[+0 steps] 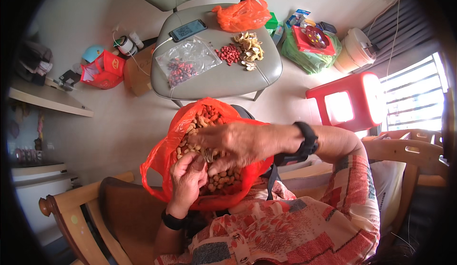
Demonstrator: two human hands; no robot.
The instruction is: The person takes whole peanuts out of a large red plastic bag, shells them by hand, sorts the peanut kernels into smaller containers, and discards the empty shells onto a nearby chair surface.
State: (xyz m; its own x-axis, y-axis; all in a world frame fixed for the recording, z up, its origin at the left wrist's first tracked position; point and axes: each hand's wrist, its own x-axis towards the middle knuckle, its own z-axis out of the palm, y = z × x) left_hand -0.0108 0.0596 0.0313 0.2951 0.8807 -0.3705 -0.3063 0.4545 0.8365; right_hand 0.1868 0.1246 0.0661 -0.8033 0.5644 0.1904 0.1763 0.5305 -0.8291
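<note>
A red plastic bag (pixel 157 165) full of unshelled peanuts (pixel 220 183) sits open on my lap. Over its left side, my left hand (pixel 188 175) is closed, thumb and fingertips pinched together; what lies in the pinch is too small to make out. My right hand (pixel 238 143) reaches across the bag from the right, slightly blurred, its fingers stretched out over the peanuts and its thumb apart from them. The fingertips of both hands are close together above the nuts. Dark bands circle both wrists.
Ahead stands a grey padded chair (pixel 214 86). On it are a clear bag of red kernels (pixel 183 72), loose red peanut kernels (pixel 227 54), empty shells (pixel 250 46), a phone (pixel 188 30) and an orange plastic bag (pixel 243 15). A red stool (pixel 350 100) is at right.
</note>
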